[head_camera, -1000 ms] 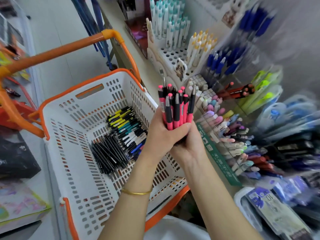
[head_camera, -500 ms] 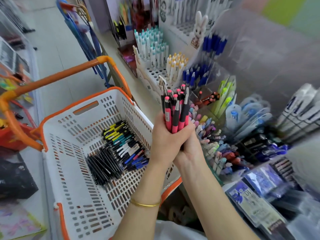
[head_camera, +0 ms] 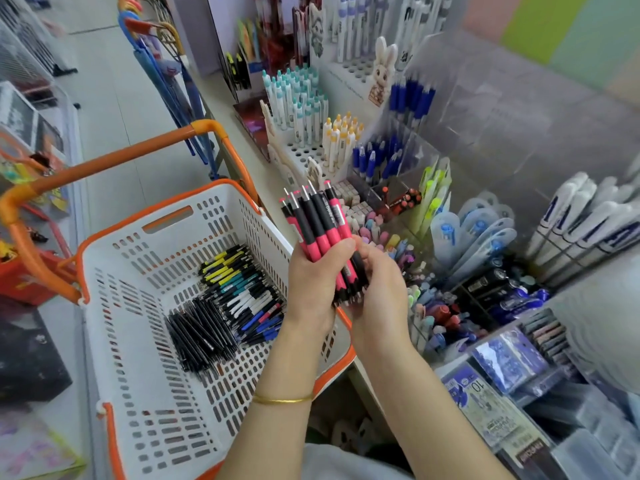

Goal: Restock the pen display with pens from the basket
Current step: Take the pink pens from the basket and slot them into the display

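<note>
— Where are the pens?
— Centre frame, a pink-and-black bunch, tips up, leaning left. The left hand grips its middle; the right hand curls round the lower ends, touching the left.
— Around them?
— Basket lower left, holding loose pens; display just right.

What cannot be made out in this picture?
Head view:
Count of the pink-and-black pens: bundle partly covered by the gripping left hand and right hand.
Print on the loose pens in the basket: too small.
Packets at the lower right: blurred; some cut off by the edge.
</note>
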The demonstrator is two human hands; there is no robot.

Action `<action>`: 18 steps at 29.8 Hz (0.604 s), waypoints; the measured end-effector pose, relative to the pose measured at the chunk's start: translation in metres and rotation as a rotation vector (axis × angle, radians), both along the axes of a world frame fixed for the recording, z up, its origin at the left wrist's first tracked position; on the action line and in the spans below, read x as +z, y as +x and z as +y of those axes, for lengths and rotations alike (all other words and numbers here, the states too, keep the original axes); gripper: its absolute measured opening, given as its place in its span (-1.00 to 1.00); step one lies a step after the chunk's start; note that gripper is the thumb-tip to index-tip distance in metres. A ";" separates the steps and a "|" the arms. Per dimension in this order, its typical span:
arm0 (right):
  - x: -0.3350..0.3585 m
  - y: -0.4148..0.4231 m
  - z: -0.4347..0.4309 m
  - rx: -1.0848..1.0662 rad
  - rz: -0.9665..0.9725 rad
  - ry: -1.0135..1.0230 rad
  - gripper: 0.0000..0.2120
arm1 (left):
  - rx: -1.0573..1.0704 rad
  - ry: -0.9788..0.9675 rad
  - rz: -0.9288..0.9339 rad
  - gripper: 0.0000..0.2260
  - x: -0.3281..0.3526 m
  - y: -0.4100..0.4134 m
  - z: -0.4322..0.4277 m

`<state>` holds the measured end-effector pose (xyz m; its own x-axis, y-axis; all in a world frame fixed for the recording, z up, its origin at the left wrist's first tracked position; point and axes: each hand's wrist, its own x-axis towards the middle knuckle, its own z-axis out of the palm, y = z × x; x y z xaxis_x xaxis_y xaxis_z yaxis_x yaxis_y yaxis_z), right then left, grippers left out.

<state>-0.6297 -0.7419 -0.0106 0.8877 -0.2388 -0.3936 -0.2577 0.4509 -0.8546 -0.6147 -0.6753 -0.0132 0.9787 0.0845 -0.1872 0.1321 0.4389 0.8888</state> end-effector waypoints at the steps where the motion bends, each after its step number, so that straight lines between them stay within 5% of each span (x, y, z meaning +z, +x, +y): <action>1: 0.003 0.001 -0.004 -0.009 -0.051 -0.116 -0.80 | -0.019 -0.057 0.009 -0.79 -0.001 -0.001 0.002; 5: 0.037 0.014 -0.017 0.109 -0.308 -0.390 -0.82 | -0.114 -0.131 0.029 -0.62 -0.004 -0.006 0.010; 10: 0.052 0.032 -0.014 0.339 -0.383 -0.722 -0.95 | -0.181 -0.229 0.023 -0.88 -0.003 -0.014 0.013; 15: 0.049 0.038 -0.011 0.132 -0.371 -0.636 -0.92 | -0.215 -0.291 0.079 -0.76 -0.008 -0.012 0.027; 18: 0.052 0.040 -0.011 -0.125 -0.453 -0.749 -0.93 | -0.179 -0.362 0.117 -0.75 -0.010 -0.011 0.031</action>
<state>-0.5894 -0.7525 0.0417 0.8703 -0.3989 0.2888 0.1914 -0.2665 -0.9447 -0.6259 -0.6442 -0.0233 0.9425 -0.1763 -0.2839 0.3251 0.6811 0.6561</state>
